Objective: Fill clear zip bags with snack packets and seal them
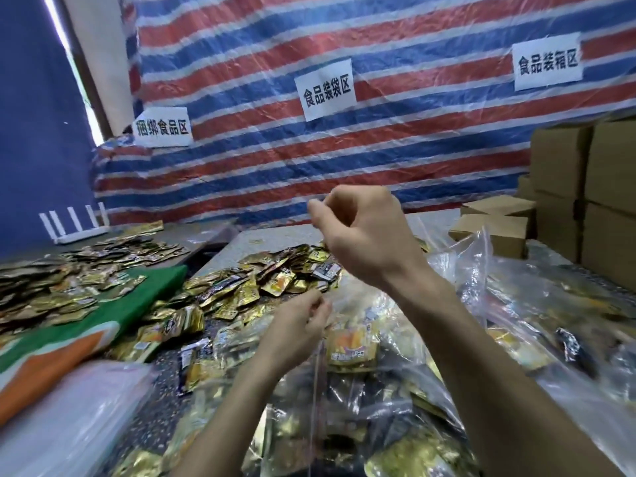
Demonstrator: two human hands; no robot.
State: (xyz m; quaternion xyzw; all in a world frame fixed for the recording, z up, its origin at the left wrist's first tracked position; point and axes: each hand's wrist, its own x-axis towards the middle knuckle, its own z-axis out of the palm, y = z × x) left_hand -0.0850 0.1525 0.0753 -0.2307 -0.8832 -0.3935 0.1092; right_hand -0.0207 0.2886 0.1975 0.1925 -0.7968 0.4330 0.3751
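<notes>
A clear zip bag point(364, 411) full of gold and black snack packets lies in front of me, its red zip strip running from my left hand down to the lower edge of the view. My left hand point(296, 330) pinches the bag's top edge at that strip. My right hand point(361, 232) is raised above the table, fingers curled, with thumb and forefinger pinched together, apparently on the thin clear film of the bag's mouth. Loose snack packets point(261, 280) are heaped on the table beyond both hands.
More filled clear bags point(550, 321) pile up at the right, with cardboard boxes point(585, 187) stacked behind them. A green and orange cloth point(69, 332) carries another packet heap at the left. Clear plastic point(69, 425) lies at bottom left. A striped tarp point(344, 149) forms the back wall.
</notes>
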